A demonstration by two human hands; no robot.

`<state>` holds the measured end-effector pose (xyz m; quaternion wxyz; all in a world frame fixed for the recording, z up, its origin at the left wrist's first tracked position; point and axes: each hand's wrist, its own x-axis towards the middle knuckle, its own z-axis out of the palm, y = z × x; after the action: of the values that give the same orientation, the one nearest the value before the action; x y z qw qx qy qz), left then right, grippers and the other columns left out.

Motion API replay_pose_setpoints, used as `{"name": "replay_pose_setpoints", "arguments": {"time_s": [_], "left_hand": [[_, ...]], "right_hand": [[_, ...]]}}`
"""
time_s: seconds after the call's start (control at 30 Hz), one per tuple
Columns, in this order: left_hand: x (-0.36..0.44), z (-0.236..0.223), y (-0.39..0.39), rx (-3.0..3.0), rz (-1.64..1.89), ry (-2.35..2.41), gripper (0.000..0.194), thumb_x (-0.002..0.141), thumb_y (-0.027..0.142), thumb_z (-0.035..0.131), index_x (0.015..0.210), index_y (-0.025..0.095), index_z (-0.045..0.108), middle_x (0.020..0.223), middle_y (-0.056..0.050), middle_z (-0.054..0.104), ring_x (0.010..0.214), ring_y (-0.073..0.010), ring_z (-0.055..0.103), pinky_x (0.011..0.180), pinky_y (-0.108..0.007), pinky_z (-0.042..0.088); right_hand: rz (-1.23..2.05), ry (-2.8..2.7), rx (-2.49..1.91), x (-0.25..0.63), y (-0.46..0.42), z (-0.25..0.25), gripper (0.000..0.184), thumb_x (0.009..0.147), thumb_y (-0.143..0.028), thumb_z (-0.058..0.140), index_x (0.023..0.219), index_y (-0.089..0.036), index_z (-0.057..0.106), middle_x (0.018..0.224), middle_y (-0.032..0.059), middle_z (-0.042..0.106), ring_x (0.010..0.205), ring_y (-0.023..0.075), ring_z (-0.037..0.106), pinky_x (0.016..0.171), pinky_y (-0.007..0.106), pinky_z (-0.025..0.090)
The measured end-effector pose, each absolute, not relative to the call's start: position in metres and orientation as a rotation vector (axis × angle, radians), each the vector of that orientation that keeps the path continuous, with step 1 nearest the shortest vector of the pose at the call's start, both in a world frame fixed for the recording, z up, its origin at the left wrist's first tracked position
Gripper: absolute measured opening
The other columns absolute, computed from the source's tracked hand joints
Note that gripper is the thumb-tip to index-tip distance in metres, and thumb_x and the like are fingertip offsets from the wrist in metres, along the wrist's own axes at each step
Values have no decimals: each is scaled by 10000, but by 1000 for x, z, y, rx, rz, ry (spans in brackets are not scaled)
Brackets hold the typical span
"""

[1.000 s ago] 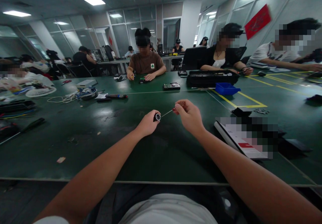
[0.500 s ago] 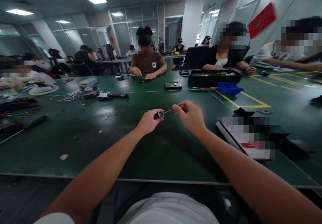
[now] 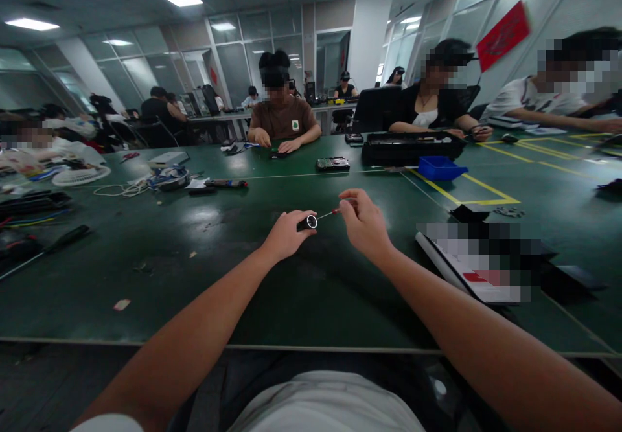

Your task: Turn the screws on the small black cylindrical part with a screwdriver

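My left hand [image 3: 284, 236] is closed round a short black cylinder [image 3: 304, 225] with a pale ring at its right-facing end; it looks like a small flashlight head or lens, but I cannot tell which. In my right hand [image 3: 368, 226] is a thin screwdriver [image 3: 327, 215] with a metal shaft and a red part near the fingers. Most of its handle is hidden by the hand. The shaft points left, its tip at the ringed end of the cylinder. Both hands are above the green table.
To my right lie a blurred-out booklet [image 3: 449, 263] and black pieces [image 3: 469, 213]. Farther off are a blue bin [image 3: 442, 169], a long black case [image 3: 413, 149] and a circuard-faced drive [image 3: 333, 164]. A long screwdriver [image 3: 68, 239] lies left. Several people sit around the table.
My right hand's fingers have loosened and shifted a little on the screwdriver, showing more of its red part. The left hand keeps the cylinder in about the same place.
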<state>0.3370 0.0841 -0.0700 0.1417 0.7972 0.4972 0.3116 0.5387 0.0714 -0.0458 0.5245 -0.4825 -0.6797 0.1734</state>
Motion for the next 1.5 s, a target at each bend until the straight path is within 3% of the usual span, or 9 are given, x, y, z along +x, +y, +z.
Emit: {"name": "replay_pose_setpoints", "arguments": {"time_s": [0.23, 0.37, 0.63, 0.83, 1.13, 1.5], "left_hand": [[333, -69, 86, 2308, 991, 1325, 405, 836, 217, 726, 1236, 210, 664, 1201, -70, 692, 1117, -232, 624, 1007, -388, 442], [333, -69, 87, 2322, 1009, 1303, 394, 832, 180, 718, 1222, 204, 669, 1206, -72, 687, 1119, -227, 620, 1013, -384, 436], [336, -66, 84, 2346, 923, 1386, 399, 832, 223, 729, 1227, 220, 674, 1216, -74, 692, 1129, -249, 618, 1046, -444, 418], [335, -67, 84, 2374, 843, 1399, 433, 853, 263, 712, 1280, 257, 649, 1271, -76, 674, 1208, -270, 587, 1158, -578, 257], [336, -68, 83, 2414, 762, 1393, 433, 873, 265, 682, 1302, 259, 629, 1290, -81, 661, 1248, -271, 560, 1173, -626, 172], [336, -70, 85, 2395, 733, 1431, 450, 870, 281, 685, 1316, 283, 623, 1262, -77, 657, 1225, -283, 567, 1166, -622, 197]], "right_hand": [[963, -1209, -1026, 534, 83, -53, 219, 910, -408, 538, 868, -206, 614, 809, 46, 667, 698, 175, 623, 714, 349, 527], [1250, -919, -1004, 535, 91, -56, 224, 929, -357, 502, 775, -216, 579, 666, 10, 587, 589, 153, 569, 668, 349, 553], [805, -1242, -1046, 535, 83, -53, 215, 937, -411, 490, 878, -222, 575, 787, 30, 661, 691, 168, 616, 684, 343, 515], [549, -1503, -1141, 537, 76, -50, 250, 970, -421, 427, 927, -218, 566, 772, 38, 676, 716, 193, 636, 690, 348, 467], [342, -1725, -1166, 538, 69, -42, 194, 972, -372, 418, 927, -233, 545, 758, 49, 677, 716, 219, 638, 699, 355, 433], [331, -1659, -1149, 541, 70, -40, 199, 982, -381, 399, 919, -239, 523, 753, 43, 661, 729, 220, 636, 705, 351, 428]]}}
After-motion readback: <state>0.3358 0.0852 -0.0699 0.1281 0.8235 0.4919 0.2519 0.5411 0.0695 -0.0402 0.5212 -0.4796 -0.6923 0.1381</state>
